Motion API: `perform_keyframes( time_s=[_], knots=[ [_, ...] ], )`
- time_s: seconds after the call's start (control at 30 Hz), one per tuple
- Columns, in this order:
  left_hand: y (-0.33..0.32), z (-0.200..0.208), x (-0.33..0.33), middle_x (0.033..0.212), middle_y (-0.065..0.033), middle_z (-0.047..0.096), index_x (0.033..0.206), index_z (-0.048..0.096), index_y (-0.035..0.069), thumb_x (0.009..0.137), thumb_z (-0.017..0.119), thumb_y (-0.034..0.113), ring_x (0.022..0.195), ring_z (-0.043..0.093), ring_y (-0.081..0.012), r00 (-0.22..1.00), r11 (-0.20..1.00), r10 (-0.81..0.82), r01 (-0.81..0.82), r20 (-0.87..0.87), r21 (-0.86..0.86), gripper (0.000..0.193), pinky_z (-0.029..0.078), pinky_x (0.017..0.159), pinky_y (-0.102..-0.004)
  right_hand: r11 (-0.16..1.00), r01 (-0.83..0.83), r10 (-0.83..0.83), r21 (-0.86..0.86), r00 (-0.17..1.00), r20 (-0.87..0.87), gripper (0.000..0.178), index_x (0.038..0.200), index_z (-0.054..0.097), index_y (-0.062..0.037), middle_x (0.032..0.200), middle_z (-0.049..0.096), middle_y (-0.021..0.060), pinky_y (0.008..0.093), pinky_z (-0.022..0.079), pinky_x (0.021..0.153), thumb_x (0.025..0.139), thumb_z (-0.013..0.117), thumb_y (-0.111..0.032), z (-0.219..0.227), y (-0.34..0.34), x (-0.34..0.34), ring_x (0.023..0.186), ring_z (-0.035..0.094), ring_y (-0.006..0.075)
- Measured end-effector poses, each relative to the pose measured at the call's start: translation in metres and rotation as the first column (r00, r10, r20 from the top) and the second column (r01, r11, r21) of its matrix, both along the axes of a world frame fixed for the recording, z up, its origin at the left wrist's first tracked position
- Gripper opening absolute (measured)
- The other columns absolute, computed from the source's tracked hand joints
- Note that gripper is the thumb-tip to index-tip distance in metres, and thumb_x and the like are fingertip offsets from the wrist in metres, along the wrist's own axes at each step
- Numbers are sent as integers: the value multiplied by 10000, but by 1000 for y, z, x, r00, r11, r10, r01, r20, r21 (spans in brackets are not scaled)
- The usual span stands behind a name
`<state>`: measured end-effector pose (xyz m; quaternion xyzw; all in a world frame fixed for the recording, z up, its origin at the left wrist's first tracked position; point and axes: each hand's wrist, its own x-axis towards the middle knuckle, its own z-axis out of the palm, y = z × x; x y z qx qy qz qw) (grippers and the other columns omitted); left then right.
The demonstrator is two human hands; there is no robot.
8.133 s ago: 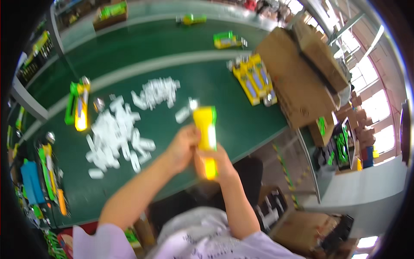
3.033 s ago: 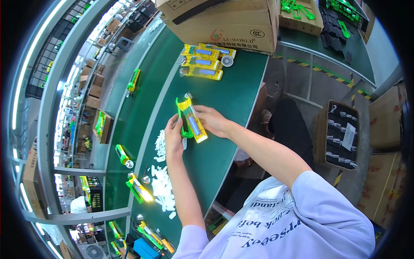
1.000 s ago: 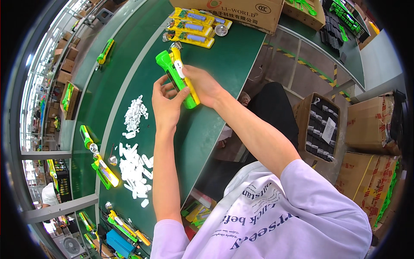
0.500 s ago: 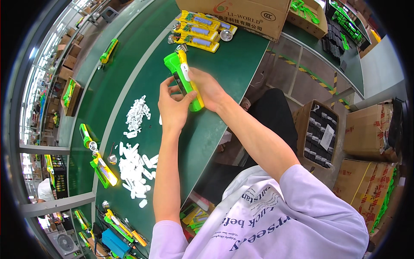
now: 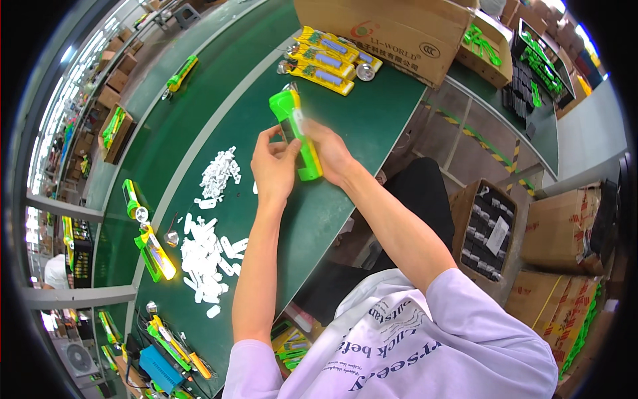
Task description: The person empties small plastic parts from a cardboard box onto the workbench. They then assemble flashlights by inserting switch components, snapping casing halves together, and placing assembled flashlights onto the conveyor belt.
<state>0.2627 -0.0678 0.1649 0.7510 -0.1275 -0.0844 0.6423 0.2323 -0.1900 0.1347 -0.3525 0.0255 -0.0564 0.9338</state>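
Both my hands hold a green and yellow flashlight [image 5: 288, 126] above the green table, its wider head end pointing away from me. My left hand [image 5: 274, 169] grips the green side, with the thumb across the dark panel on the body. Against the yellow side rests my right hand [image 5: 329, 154], its fingers partly hidden behind the flashlight and slightly blurred. A bit of shiny reflector [image 5: 290, 86] shows at the head end. Left of my left hand lie a heap of small white plastic parts [image 5: 220, 174] and a heap of longer white oblong pieces [image 5: 205, 258].
Several opened yellow flashlight halves [image 5: 325, 60] with batteries lie beyond my hands, before a cardboard box [image 5: 379, 33]. More flashlights [image 5: 156, 253] lie at the left. A blue tool holder [image 5: 159, 368] stands at lower left. A carton of black parts [image 5: 488, 229] sits right of the table.
The whole view has shifted a little. The flashlight is turned slightly in my hands, and less of the reflector shows at its head. Both hands keep hold of it.
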Motion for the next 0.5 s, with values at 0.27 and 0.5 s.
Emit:
perform_keyframes(
  time_s=[0.27,0.5],
  knots=[
    [12,4,9,756,-131,695,830,673,-60,752,799,115,646,665,-144,994,981,-61,42,95,189,230,555,552,-294,950,68,-43,-304,995,88,583,1306,424,-28,1144,535,107,356,466,932,740,500,-144,-7,6,-12,1072,556,219],
    [20,18,4,648,-133,666,750,636,-33,705,821,249,512,650,-202,981,939,-96,32,171,342,340,508,514,-316,751,202,-254,-629,967,7,554,1204,451,-68,992,510,32,305,506,769,696,625,71,8,34,-19,882,557,145]
  ],
)
